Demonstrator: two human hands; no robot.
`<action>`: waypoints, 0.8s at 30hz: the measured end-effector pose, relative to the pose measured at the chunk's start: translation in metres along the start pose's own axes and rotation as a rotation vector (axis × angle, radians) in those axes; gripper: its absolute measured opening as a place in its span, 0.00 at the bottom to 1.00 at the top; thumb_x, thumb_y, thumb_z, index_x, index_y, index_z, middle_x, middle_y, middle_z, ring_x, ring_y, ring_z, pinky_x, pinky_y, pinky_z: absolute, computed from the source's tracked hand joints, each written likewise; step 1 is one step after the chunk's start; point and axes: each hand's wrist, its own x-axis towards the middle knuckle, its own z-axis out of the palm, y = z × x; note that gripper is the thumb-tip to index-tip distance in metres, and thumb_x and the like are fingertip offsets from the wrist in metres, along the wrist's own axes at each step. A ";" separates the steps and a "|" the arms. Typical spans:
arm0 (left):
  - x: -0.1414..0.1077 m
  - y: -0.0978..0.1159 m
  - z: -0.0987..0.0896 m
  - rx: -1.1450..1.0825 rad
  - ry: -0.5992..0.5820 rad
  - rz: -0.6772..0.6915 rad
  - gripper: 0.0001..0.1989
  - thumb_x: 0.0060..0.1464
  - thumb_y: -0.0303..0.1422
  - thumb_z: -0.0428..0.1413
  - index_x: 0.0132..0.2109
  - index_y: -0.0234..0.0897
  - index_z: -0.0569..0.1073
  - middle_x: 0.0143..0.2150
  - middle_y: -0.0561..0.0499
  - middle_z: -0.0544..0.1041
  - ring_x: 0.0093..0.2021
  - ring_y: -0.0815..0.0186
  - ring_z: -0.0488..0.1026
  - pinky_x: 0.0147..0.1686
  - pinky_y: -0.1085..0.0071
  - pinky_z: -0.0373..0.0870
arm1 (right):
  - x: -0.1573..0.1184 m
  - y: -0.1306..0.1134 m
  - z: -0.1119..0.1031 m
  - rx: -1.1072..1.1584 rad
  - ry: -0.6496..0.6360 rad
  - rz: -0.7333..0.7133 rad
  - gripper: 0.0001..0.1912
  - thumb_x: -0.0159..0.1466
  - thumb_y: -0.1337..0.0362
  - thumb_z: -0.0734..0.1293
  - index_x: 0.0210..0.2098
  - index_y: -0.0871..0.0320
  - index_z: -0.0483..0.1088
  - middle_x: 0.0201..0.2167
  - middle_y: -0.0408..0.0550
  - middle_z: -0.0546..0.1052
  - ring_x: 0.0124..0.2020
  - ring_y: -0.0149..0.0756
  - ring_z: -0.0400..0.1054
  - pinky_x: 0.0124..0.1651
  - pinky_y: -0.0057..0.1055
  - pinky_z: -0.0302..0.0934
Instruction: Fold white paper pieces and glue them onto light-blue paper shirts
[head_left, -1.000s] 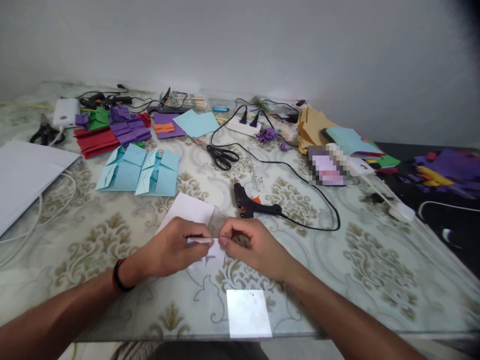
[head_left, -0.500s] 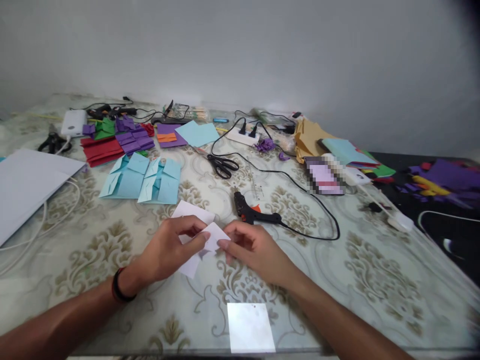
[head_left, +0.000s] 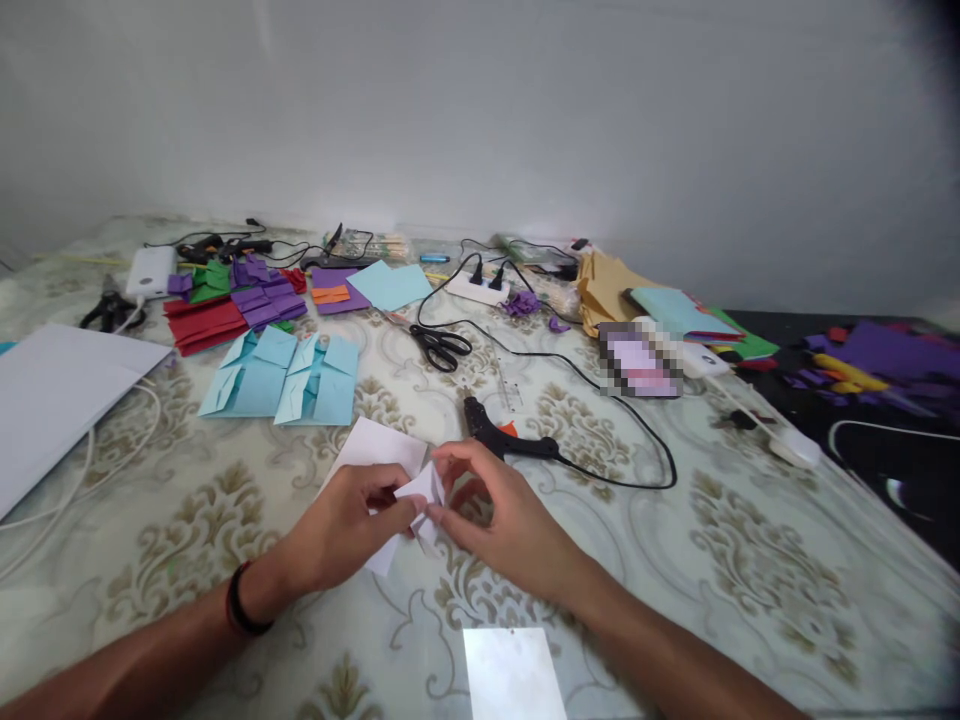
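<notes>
Between both hands is a small piece of folded white paper [head_left: 421,488], its flaps partly raised. My left hand [head_left: 358,520] pinches its left side between thumb and fingers. On the opposite side, the thumb and fingertips of my right hand [head_left: 495,510] grip its edge. Flat on the table under my left hand lies more white paper [head_left: 375,445], partly hidden by the fingers. A black glue gun [head_left: 510,437] rests just beyond my right hand. Closer to the table's front edge is a white square sheet [head_left: 514,672].
Folded light-blue paper pieces [head_left: 281,375] lie beyond my left hand, with black-handled scissors [head_left: 441,347] farther back. A power strip [head_left: 478,287] feeds a black cord across the middle. White sheets [head_left: 67,390] sit at left, a phone [head_left: 641,360] at right.
The folded paper has turned and its flaps now stand more open. My right-hand fingers have spread around its right edge. The whole view has tilted slightly upward.
</notes>
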 end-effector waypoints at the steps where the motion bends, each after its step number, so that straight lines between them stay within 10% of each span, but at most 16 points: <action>1: 0.000 0.001 0.000 -0.016 -0.019 0.001 0.14 0.64 0.38 0.54 0.32 0.34 0.74 0.28 0.54 0.74 0.29 0.69 0.66 0.30 0.73 0.60 | 0.000 -0.001 -0.001 -0.011 0.018 -0.019 0.17 0.67 0.63 0.71 0.54 0.51 0.67 0.46 0.46 0.74 0.41 0.35 0.73 0.41 0.32 0.71; 14: 0.002 -0.009 0.006 -0.226 -0.071 -0.039 0.10 0.60 0.36 0.59 0.45 0.35 0.73 0.28 0.58 0.69 0.28 0.71 0.61 0.28 0.74 0.56 | 0.006 -0.003 -0.011 0.023 -0.049 -0.013 0.09 0.69 0.62 0.68 0.50 0.52 0.73 0.37 0.44 0.82 0.38 0.37 0.76 0.40 0.33 0.69; 20: 0.005 -0.011 -0.001 -0.140 0.046 -0.011 0.11 0.63 0.39 0.57 0.37 0.36 0.71 0.26 0.58 0.67 0.26 0.71 0.62 0.26 0.75 0.57 | 0.016 0.025 -0.065 -0.527 0.180 -0.017 0.15 0.69 0.59 0.67 0.54 0.54 0.71 0.54 0.56 0.73 0.58 0.51 0.70 0.62 0.49 0.64; 24: 0.007 -0.012 -0.003 -0.198 0.102 -0.022 0.12 0.62 0.41 0.58 0.37 0.38 0.68 0.26 0.58 0.68 0.23 0.73 0.61 0.23 0.76 0.55 | 0.016 0.044 -0.091 -0.641 0.124 0.130 0.21 0.66 0.60 0.69 0.57 0.55 0.69 0.55 0.56 0.72 0.55 0.51 0.72 0.59 0.49 0.67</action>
